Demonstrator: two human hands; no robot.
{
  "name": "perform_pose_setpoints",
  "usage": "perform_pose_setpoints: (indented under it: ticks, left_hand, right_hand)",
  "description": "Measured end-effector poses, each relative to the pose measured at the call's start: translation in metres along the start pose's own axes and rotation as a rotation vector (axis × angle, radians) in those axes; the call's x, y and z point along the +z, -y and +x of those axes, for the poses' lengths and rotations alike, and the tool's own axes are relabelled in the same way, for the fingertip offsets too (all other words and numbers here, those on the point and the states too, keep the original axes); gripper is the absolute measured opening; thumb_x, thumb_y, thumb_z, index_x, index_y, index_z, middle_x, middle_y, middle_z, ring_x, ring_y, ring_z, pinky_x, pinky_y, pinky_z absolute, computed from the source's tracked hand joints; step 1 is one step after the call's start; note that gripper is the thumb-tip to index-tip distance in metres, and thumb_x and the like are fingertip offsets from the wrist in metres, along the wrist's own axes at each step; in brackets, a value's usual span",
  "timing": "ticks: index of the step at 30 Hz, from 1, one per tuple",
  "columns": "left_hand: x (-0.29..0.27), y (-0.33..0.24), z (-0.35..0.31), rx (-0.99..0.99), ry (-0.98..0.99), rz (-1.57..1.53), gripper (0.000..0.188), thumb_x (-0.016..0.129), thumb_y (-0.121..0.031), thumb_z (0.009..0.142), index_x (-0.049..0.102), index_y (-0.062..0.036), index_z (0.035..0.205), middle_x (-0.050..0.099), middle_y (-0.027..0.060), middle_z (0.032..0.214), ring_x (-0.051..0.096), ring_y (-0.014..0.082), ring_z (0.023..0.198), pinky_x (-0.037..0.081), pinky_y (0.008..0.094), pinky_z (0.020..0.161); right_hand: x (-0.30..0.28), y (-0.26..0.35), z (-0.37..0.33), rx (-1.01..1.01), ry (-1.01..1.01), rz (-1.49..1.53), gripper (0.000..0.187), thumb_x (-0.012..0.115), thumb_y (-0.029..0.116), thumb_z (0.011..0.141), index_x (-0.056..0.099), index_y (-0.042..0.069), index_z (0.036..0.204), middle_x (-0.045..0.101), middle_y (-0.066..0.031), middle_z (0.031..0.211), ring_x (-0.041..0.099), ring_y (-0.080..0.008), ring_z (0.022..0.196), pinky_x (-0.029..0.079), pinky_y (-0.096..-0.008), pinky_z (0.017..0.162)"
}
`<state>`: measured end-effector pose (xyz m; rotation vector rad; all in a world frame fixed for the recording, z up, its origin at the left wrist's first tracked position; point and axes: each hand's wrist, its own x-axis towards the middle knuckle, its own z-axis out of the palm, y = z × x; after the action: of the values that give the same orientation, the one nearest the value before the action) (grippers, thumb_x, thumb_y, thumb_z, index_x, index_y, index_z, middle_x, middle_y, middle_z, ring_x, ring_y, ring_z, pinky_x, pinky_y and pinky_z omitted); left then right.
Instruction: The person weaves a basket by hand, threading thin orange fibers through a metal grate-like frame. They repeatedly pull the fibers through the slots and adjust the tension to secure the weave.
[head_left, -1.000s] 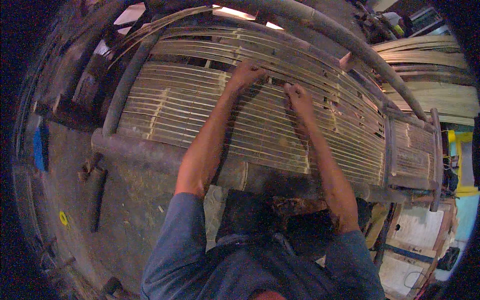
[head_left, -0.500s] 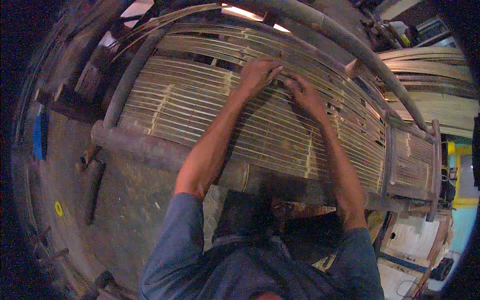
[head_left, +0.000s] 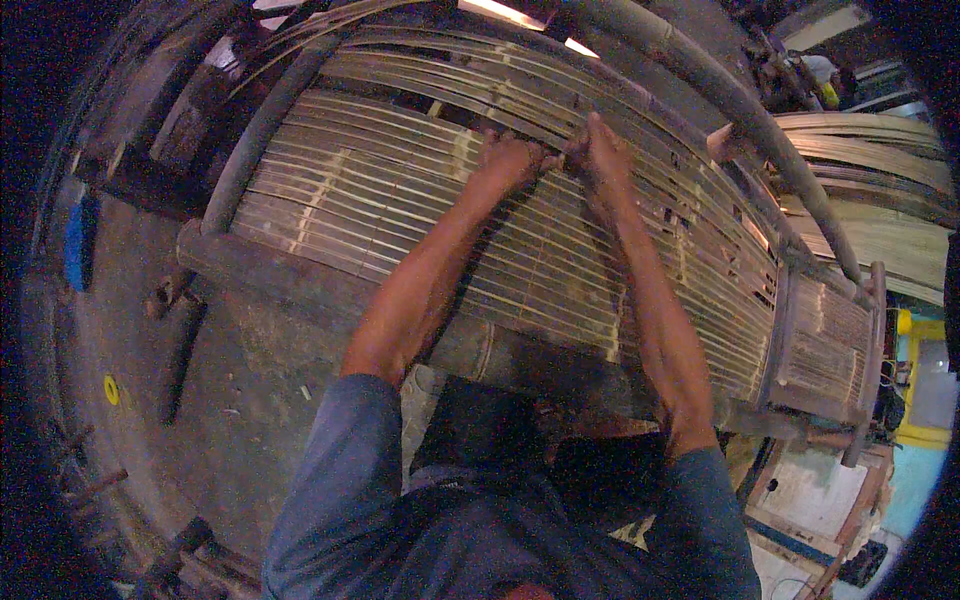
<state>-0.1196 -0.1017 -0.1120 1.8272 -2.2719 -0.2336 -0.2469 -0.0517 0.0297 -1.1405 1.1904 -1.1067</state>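
Note:
A bamboo frame (head_left: 330,268) lies across in front of me, filled with rows of thin bamboo slats (head_left: 380,200) crossed by pale lashing lines. Near the far side, a dark gap (head_left: 415,102) parts one group of slats from another. My left hand (head_left: 512,160) rests at this gap, its fingers curled over a slat. Close to its right, my right hand (head_left: 602,158) is closed with the knuckles up and the index finger bent. Whatever sits between the right fingers is hidden. The two hands nearly meet at the thumbs.
A thick bamboo rail (head_left: 690,80) runs along the far side. Bundled pale strips (head_left: 870,170) are stacked at the right, above a yellow-edged panel (head_left: 925,440). On the floor at left lie a yellow ring (head_left: 111,390) and a dark pole (head_left: 183,360). A blue object (head_left: 76,245) stands farther left.
My right hand has turned from spread fingers to a closed grip, and its forearm has swung slightly left. The left hand has shifted a little lower. The whole view has tilted slightly.

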Motion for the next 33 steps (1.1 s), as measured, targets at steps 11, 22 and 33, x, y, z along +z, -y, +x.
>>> perform_pose_setpoints:
  ticks: [11,22,33]
  left_hand:
    - [-0.019,-0.049,-0.011,0.088,0.216,-0.053,0.047,0.037,-0.054,0.093,0.058,-0.0269,0.125,0.051,0.0066,0.135,0.041,0.0382,0.128,0.015,0.0632,0.107]
    - [-0.055,-0.036,-0.029,0.084,0.233,-0.132,0.058,0.031,-0.062,0.092,0.056,-0.0222,0.126,0.055,0.0119,0.128,0.046,0.0387,0.124,0.018,0.0642,0.106]
    - [-0.061,-0.042,-0.037,0.112,-0.013,-0.214,0.055,0.043,-0.057,0.09,0.065,-0.0108,0.111,0.063,0.0194,0.109,0.058,0.035,0.107,0.036,0.059,0.091]
  right_hand:
    - [-0.09,-0.041,-0.025,-0.096,-0.199,-0.078,0.041,0.051,0.042,0.093,0.06,0.005,0.081,0.06,-0.006,0.067,0.054,-0.0162,0.061,0.045,-0.035,0.06]
    - [-0.173,0.006,-0.176,-0.28,0.181,-0.94,0.03,0.047,0.027,0.096,0.064,0.003,0.105,0.066,-0.0145,0.107,0.063,-0.0285,0.1,0.048,-0.0383,0.088]
    - [-0.288,-0.046,-0.106,-0.651,-0.235,-1.61,0.021,0.057,0.016,0.088,0.058,0.002,0.103,0.055,-0.0181,0.106,0.055,-0.0361,0.098,0.045,-0.0452,0.086]
